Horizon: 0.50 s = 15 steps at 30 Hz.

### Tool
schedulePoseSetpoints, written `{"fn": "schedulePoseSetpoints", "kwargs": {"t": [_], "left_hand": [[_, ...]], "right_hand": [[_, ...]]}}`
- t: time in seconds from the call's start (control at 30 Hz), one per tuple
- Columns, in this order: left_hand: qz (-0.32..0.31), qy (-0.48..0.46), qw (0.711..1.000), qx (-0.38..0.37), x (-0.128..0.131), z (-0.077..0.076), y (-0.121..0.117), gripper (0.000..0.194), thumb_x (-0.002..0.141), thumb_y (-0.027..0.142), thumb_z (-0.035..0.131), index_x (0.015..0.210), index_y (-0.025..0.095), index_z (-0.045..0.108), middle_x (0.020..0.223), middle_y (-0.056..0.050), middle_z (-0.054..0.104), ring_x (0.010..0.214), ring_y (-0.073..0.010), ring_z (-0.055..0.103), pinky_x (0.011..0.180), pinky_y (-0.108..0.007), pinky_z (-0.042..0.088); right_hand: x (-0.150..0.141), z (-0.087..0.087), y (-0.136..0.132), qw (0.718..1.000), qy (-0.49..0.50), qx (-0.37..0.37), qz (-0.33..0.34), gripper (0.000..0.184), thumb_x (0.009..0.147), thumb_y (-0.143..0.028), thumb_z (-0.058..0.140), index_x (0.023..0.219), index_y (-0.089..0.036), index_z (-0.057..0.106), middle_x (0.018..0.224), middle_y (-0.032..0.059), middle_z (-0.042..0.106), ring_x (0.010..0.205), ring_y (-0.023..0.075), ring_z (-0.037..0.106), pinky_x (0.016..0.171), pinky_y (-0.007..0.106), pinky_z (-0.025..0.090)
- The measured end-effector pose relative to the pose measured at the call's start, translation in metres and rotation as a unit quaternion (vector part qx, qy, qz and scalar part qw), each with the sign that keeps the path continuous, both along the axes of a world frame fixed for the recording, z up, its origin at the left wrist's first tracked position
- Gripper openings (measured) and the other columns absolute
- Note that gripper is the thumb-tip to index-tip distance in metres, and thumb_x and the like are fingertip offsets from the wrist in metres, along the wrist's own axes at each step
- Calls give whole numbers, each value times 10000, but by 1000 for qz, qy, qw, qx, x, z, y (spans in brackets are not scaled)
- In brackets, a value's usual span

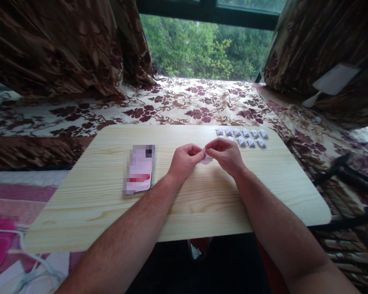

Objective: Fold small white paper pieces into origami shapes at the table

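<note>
Over the middle of the light wooden table (202, 204), a small piece of folded white paper (206, 159) is pinched between my two hands. My left hand (185, 160) grips its left side with thumb and forefinger. From the right, my right hand (226, 153) pinches the upper edge of the same paper, fingers curled. Just beyond my right hand, several small folded paper pieces (246, 133) lie in two rows near the far right edge. My right hand partly hides the nearer row. How the held paper is folded is too small to make out.
A phone (139, 167), partly pixelated, lies on the table's left side. Past the far edge spreads a floral-covered ledge (199, 100) below a window. A white lamp (335, 79) stands at the right. White cables (33, 261) and papers lie at lower left.
</note>
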<state>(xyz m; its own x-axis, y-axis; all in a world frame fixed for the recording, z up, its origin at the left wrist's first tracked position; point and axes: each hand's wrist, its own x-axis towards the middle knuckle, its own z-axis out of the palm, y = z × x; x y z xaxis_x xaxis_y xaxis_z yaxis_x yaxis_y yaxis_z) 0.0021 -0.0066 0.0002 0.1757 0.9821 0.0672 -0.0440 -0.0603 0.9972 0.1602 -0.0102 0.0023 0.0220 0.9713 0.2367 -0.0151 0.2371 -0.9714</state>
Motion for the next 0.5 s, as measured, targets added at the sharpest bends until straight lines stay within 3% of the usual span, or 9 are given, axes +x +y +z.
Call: {"fn": "schedulePoseSetpoints", "kwargs": {"t": [0.5], "left_hand": [[-4, -14, 1000, 7, 1, -2, 0, 257, 650, 354, 823, 699, 150, 674, 636, 2, 648, 574, -104, 545, 549, -228, 415]], "right_hand": [[0, 5, -2, 999, 22, -29, -10, 138, 639, -246, 798, 731, -185, 714, 673, -1, 693, 604, 131, 596, 585, 280, 491]]}}
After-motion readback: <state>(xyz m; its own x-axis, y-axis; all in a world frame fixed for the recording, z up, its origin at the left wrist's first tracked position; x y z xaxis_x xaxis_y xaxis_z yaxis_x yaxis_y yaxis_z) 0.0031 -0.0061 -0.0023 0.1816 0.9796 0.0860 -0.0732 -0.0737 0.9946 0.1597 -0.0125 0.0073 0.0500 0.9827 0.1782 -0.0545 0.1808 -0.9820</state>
